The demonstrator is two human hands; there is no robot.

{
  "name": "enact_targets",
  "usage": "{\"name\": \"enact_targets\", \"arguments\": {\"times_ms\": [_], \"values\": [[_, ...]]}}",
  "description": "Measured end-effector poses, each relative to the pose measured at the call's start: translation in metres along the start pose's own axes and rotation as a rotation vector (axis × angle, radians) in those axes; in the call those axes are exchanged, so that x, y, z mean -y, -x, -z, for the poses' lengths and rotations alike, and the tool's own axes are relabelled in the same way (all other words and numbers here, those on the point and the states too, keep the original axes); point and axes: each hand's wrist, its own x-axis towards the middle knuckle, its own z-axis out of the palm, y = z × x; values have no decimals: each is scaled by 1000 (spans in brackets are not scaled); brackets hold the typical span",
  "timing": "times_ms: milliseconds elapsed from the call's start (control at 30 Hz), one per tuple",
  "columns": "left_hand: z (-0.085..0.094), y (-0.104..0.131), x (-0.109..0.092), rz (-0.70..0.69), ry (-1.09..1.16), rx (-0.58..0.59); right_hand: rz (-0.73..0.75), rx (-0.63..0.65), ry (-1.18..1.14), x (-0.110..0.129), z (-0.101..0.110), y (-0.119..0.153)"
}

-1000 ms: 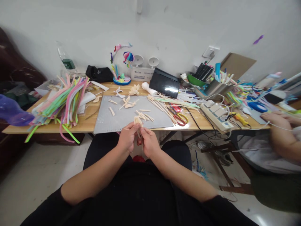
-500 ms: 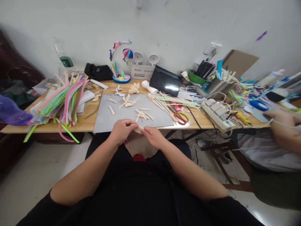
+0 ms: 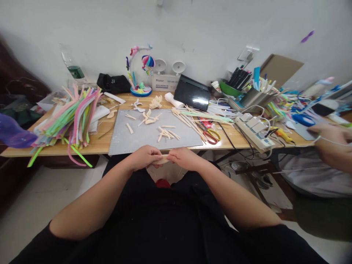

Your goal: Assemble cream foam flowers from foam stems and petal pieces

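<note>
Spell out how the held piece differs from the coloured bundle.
The held piece is cream; the bundle mixes pink, green, yellow and purple. The held piece is small; the bundle is big. Left hand and right hand grip the held piece, while the bundle lies on the table. Neither is on the mat.

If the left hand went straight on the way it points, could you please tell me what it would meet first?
Past the cream strip it holds, the left hand would probably meet the right hand first.

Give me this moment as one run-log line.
left hand: holds cream piece | right hand: holds its other end | beyond hands: grey mat, cream strips on it | scissors: right of mat
</note>
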Motion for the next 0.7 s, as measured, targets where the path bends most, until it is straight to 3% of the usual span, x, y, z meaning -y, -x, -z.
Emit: {"name": "enact_targets", "arguments": {"times_ms": [133,267,700], "values": [[-11,-3,-3,26,26,170,92,68,123,3,9,-1],[-17,-5,2,19,154,179,154,146,101,3,17,2],[-22,-10,0,60,217,266,148,295,318,13,34,9]]}}
